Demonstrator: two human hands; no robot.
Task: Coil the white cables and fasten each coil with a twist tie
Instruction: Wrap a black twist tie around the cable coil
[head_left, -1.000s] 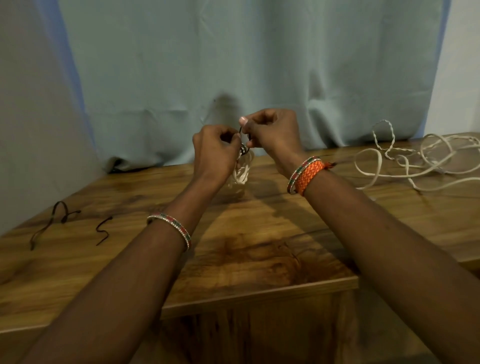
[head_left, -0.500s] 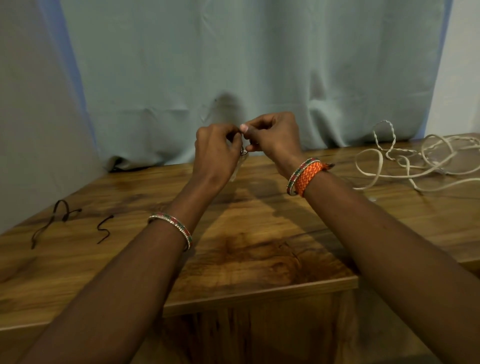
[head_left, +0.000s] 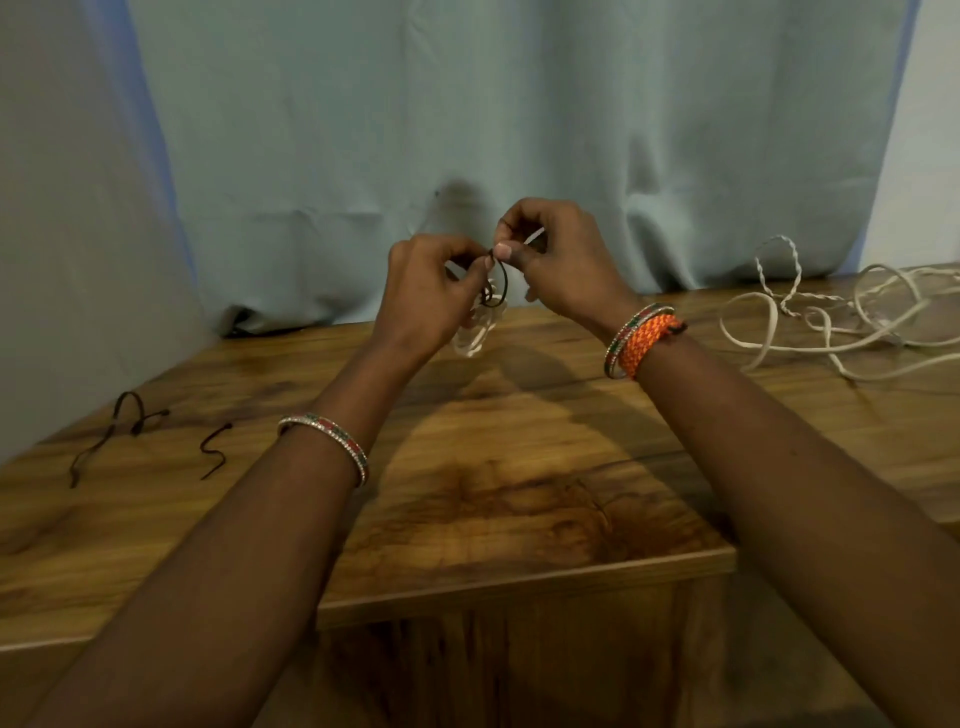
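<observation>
Pinching one twist tie (head_left: 500, 280): two hands, left hand (head_left: 423, 296), right hand (head_left: 558, 260); two spare ties (head_left: 156, 436).

A small white cable coil (head_left: 475, 332) is hanging above the surface's far edge, a dark twist tie (head_left: 497, 283) looping around its top. Loose white cables (head_left: 841, 322) are lying tangled at the far right corner, and two spare twist ties (head_left: 156, 436) are resting near the left edge.

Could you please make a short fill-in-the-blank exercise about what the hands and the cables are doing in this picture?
1. Both hands pinch a dark twist tie wound round a small white ____.
2. The loose white cables lie on the table's ____ side.
3. Two spare ties lie on the table's ____ side.

Missing words: coil; right; left
</observation>
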